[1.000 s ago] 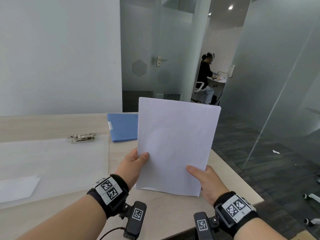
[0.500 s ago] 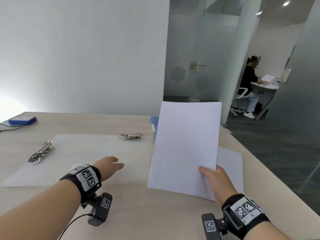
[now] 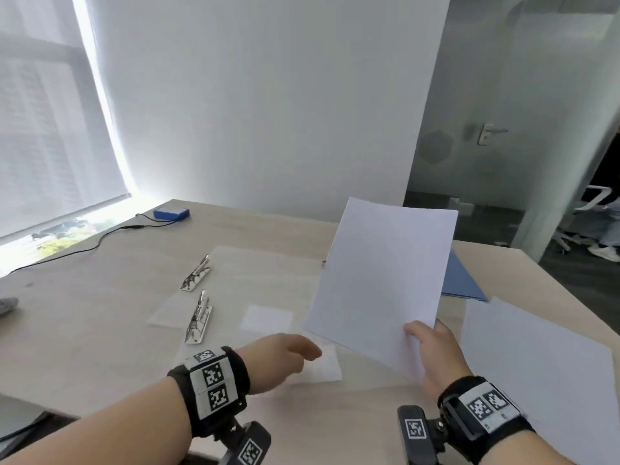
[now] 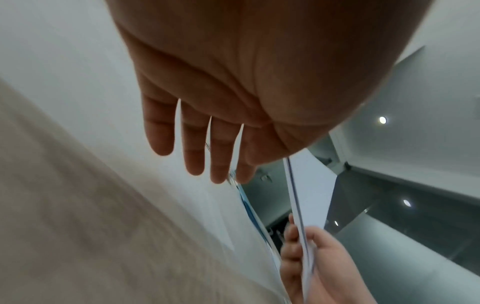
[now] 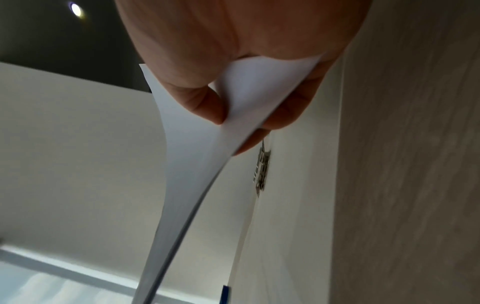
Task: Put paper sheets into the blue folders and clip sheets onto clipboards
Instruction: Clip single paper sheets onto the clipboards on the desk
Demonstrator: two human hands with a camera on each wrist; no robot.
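Observation:
My right hand (image 3: 431,350) pinches the lower corner of a thin stack of white sheets (image 3: 382,280) and holds it tilted above the table; the right wrist view shows thumb and fingers (image 5: 207,107) pressing the sheets (image 5: 187,174) between them. My left hand (image 3: 298,350) hovers with straight fingers (image 4: 192,148) and holds nothing. It is low over the translucent clipboards (image 3: 268,283). Two metal clips (image 3: 196,273) (image 3: 198,318) lie at the clipboards' left ends. A blue folder (image 3: 461,280) lies behind the sheets, partly hidden.
More white sheets (image 3: 536,357) lie flat at the table's right corner. A small blue box (image 3: 171,213) with a black cable sits at the far left near the window. The table's right edge (image 3: 570,297) drops off toward a glass-walled corridor.
My left hand let go of the sheets and moved left and down over the clipboards. The right hand alone keeps the sheets. The head view has swung left.

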